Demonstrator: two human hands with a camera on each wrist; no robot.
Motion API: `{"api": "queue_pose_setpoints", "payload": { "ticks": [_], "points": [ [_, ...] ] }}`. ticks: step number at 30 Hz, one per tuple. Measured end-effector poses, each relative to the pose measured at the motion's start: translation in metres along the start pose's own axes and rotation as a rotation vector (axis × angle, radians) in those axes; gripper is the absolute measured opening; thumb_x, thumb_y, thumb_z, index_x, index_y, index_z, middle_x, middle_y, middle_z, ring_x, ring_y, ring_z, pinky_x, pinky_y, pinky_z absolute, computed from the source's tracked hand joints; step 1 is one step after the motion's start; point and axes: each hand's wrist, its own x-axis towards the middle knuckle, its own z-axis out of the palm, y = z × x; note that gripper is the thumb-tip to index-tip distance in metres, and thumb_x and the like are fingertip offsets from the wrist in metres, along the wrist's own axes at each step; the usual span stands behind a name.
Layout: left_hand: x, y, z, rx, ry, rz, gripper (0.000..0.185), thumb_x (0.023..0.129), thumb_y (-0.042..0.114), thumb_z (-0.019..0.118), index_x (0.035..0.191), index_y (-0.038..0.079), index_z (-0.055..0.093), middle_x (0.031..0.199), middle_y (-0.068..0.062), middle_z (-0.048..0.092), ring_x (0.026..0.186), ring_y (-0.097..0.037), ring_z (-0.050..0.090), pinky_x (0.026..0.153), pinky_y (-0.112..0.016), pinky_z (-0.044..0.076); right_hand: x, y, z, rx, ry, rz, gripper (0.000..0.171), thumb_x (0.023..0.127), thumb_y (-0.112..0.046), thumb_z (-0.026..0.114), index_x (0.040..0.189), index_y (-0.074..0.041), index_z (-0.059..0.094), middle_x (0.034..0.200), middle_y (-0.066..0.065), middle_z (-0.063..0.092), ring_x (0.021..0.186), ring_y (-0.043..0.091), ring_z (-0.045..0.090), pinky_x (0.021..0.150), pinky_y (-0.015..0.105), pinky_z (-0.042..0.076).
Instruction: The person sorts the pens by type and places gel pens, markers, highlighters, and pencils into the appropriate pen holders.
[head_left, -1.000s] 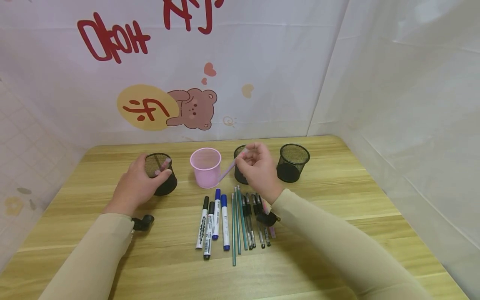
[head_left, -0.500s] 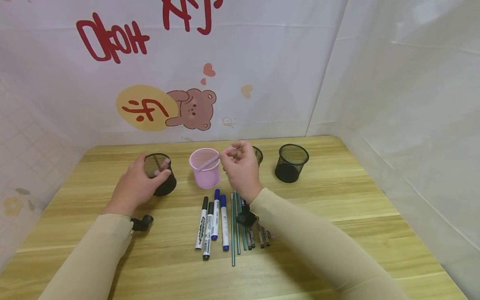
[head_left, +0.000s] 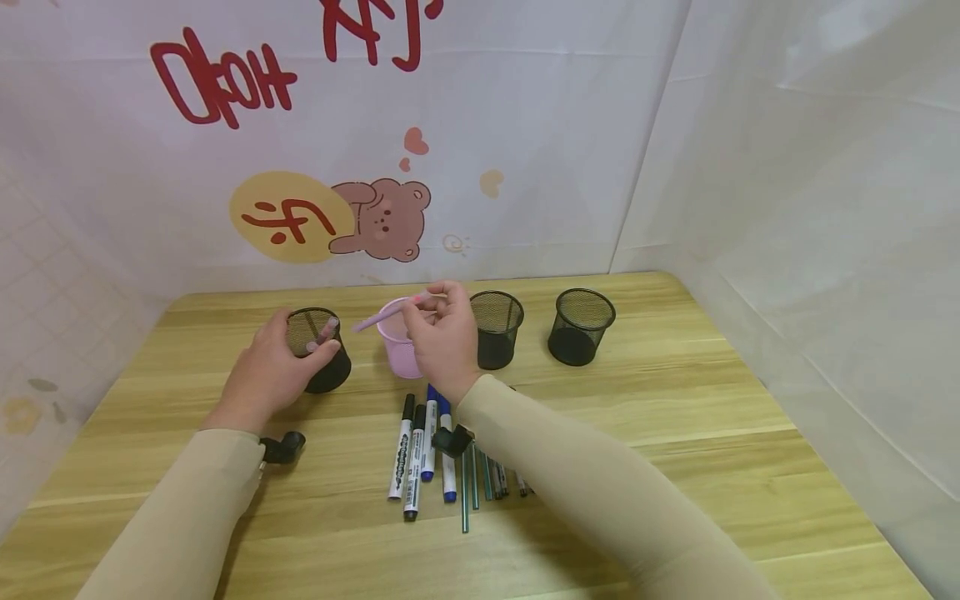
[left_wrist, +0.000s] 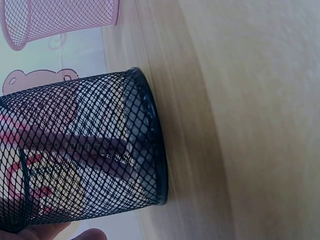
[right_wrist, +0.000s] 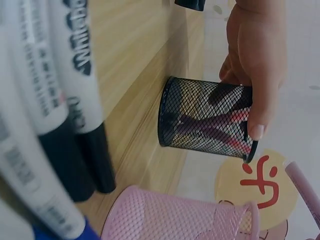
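My left hand (head_left: 273,367) grips a black mesh cup (head_left: 318,348) at the left of the table; pink pens show inside the mesh cup (left_wrist: 85,170) in the left wrist view, and the cup (right_wrist: 205,117) with that hand's fingers (right_wrist: 257,75) around it shows in the right wrist view. My right hand (head_left: 442,337) pinches a pink pen (head_left: 390,311) and holds it slanted above the pink mesh cup (head_left: 397,346), its tip pointing left toward the black cup. The pen's end (right_wrist: 302,187) shows at the edge of the right wrist view.
Whiteboard markers (head_left: 420,446) and a row of green pencils and dark pens (head_left: 480,479) lie on the wooden table (head_left: 675,400) in front of the cups. Two more black mesh cups (head_left: 495,327) (head_left: 579,325) stand to the right. White curtains close the back and right.
My right hand has carried the pink pen leftward, from beside the middle black cup to over the pink cup. The left hand has stayed on its black cup.
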Motion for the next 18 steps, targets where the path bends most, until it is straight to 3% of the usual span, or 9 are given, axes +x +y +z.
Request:
{"api": "queue_pose_setpoints", "payload": {
  "ticks": [2, 8, 11, 18],
  "points": [
    [0.0, 0.0, 0.0, -0.003, 0.001, 0.0, 0.113, 0.093, 0.08, 0.052, 0.165, 0.0, 0.017, 0.16, -0.036, 0.035, 0.138, -0.063, 0.043, 0.107, -0.077, 0.04, 0.0, -0.001, 0.005, 0.003, 0.002, 0.013, 0.036, 0.099, -0.004, 0.07, 0.128, 0.0, 0.048, 0.107, 0.017, 0.071, 0.074, 0.008, 0.063, 0.069, 0.023, 0.059],
    [0.0, 0.0, -0.001, 0.001, -0.013, -0.018, 0.115, 0.093, 0.08, 0.051, 0.166, 0.0, 0.013, 0.163, -0.037, 0.029, 0.139, -0.065, 0.039, 0.108, -0.079, 0.038, 0.0, 0.0, 0.017, 0.019, -0.022, 0.046, 0.036, 0.1, -0.005, 0.069, 0.129, 0.001, 0.048, 0.106, 0.015, 0.072, 0.087, 0.035, 0.07, 0.077, 0.036, 0.066],
    [0.0, 0.0, -0.002, 0.001, -0.013, -0.019, 0.115, 0.093, 0.081, 0.051, 0.166, 0.0, 0.013, 0.163, -0.037, 0.029, 0.139, -0.066, 0.039, 0.107, -0.079, 0.038, -0.001, 0.001, 0.022, 0.019, -0.037, 0.054, 0.035, 0.101, -0.006, 0.068, 0.129, 0.002, 0.049, 0.107, 0.016, 0.073, 0.091, 0.043, 0.07, 0.074, 0.031, 0.064],
    [0.0, -0.001, 0.0, 0.001, -0.002, -0.015, 0.115, 0.092, 0.081, 0.051, 0.166, 0.0, 0.015, 0.163, -0.036, 0.031, 0.138, -0.065, 0.041, 0.107, -0.079, 0.039, -0.005, 0.004, 0.03, -0.084, -0.074, 0.028, 0.028, 0.102, -0.009, 0.068, 0.125, -0.001, 0.054, 0.111, 0.018, 0.078, 0.076, 0.026, 0.074, 0.061, 0.021, 0.057]
  ]
}}
